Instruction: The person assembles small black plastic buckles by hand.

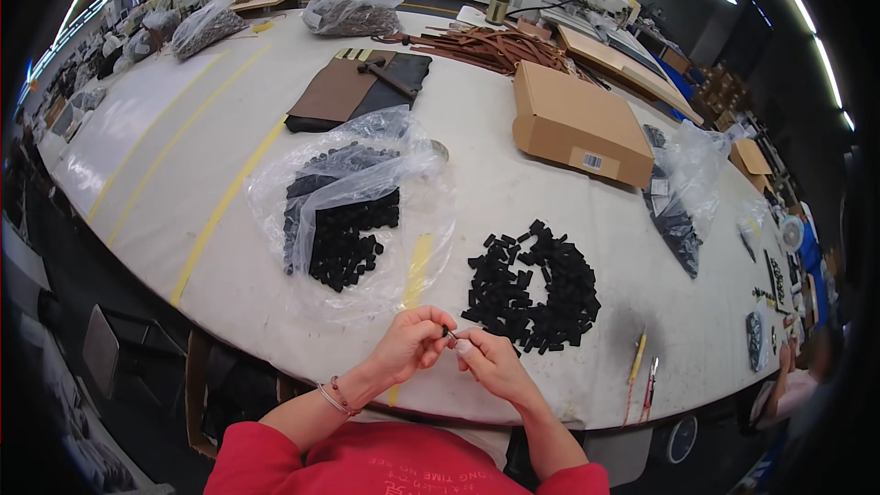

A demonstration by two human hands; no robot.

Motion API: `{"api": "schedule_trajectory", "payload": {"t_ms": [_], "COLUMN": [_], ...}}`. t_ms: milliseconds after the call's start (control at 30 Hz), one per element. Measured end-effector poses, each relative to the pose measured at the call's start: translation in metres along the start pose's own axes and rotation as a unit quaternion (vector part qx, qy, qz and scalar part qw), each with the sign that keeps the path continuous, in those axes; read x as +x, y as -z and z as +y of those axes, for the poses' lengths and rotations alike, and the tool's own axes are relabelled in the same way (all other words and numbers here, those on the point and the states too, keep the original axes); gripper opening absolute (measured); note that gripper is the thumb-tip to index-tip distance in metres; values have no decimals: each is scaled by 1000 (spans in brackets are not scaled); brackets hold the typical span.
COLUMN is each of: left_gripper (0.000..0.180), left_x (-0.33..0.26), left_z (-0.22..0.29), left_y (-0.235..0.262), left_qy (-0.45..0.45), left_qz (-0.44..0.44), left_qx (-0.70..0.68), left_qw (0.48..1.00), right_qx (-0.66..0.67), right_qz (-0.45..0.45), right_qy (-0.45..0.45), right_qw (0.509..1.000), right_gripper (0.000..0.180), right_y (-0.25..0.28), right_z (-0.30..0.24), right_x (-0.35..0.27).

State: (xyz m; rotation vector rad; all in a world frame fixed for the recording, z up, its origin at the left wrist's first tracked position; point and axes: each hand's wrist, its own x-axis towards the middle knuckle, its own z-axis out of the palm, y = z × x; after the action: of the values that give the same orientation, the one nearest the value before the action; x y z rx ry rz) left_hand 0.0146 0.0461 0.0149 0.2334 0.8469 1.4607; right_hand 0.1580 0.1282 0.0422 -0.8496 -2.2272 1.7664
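Observation:
Above the table's near edge, my left hand [412,344] and my right hand [495,365] meet with fingertips almost touching. My left thumb and forefinger pinch a small dark piece [445,331]. From my right fingers a short, thin metallic bit [452,338] points at that piece; its full shape is hidden. Something white wraps a right fingertip. Just beyond my right hand lies a loose pile of small black pieces [573,298], short and block-like. To the left, a clear plastic bag [417,188] lies open with many similar black pieces [344,252] spilling out.
A brown cardboard box [577,119] sits beyond the pile. Right of my hands lie a yellow-handled tool [637,356] and a red tool [650,385]. Brown and black flat panels [344,92], brown strips [486,48] and filled bags [353,0] are farther back.

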Motion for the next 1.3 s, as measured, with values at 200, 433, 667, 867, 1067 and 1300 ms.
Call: {"api": "schedule_trajectory", "payload": {"t_ms": [200, 433, 667, 867, 1067, 1300], "left_gripper": [14, 14, 12, 7, 26, 18], "left_x": [-5, -5, -11, -22, -14, -15], "left_z": [6, 5, -12, -26, -14, -8], "left_y": [3, 9, -10, -12, -6, -8], "left_qy": [27, 92, -172, -263, 84, -1], "left_qz": [-29, -49, 87, 64, -65, -19], "left_qx": [-19, -28, 235, 267, -141, -132], "left_qw": [999, 994, 953, 925, 984, 991], "right_qx": [-7, -10, -139, -113, -312, 179], "right_qz": [-27, -115, 37, 212, 218, 103], "right_qy": [10, 0, 78, 149, 273, 41], "right_qw": [1000, 993, 987, 959, 883, 978], "right_gripper": [21, 20, 16, 18, 21, 21], "right_y": [0, 9, -9, -18, -21, -22], "right_z": [6, -3, 12, 6, 16, 13], "right_x": [1, 4, 10, 4, -3, -2]}}
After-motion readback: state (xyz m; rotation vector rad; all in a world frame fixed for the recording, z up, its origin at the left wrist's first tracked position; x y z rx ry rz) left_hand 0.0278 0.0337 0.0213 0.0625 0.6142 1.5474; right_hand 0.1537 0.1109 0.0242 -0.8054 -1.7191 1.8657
